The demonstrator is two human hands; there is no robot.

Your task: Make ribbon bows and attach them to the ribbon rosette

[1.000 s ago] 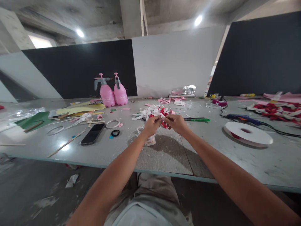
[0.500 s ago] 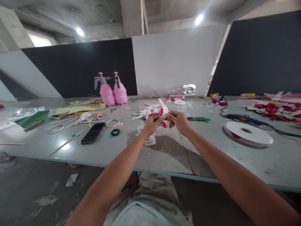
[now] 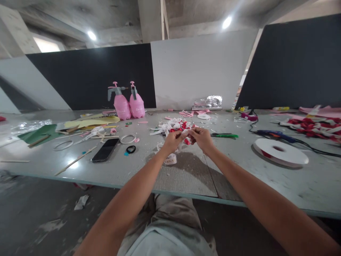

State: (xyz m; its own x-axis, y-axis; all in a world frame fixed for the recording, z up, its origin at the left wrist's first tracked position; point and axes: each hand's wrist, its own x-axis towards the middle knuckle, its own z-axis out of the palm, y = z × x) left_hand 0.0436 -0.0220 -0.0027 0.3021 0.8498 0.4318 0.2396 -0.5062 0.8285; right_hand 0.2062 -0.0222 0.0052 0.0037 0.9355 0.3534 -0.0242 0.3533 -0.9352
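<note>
My left hand and my right hand meet above the table, their fingers closed in a pinch. Between the fingertips is a piece of white ribbon, partly hidden by the fingers. Just behind my hands lies a pile of white and red ribbon pieces. Below my left hand, a white ribbon with printed letters rests on the table. Green-handled scissors lie to the right of my right hand.
A large white ribbon spool and a blue glue gun lie on the right. A phone, a black tape ring and wooden sticks are on the left. Two pink spray bottles stand behind them.
The white ribbon end that stuck up above my fingers is now down, folded between them. Both hands stay in nearly the same place.
</note>
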